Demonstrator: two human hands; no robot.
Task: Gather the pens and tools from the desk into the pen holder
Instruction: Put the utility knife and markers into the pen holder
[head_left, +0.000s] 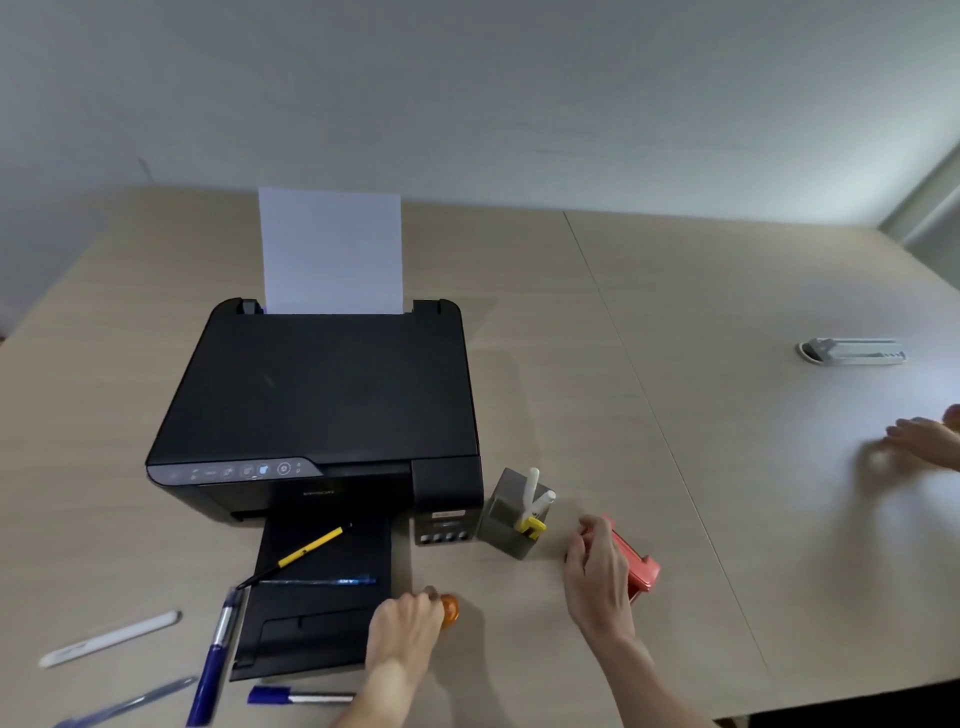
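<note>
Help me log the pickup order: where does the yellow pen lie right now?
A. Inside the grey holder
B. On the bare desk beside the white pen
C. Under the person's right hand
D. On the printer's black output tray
D: the yellow pen lies slanted on the printer's output tray, just above the blue pen.

Left hand (408, 621): bare, no glove, no ring or watch showing; bare forearm running down to bottom edge, no sleeve showing anywhere along it. Right hand (597, 571): also bare, fingers slim, nothing showing on fingers or wrist; bare forearm trailing off toward lower right edge, again no sleeve reaching into view. Third bare hand (922, 441) showing at right frame edge, blurring heavily, detail impossible to make out.
</note>
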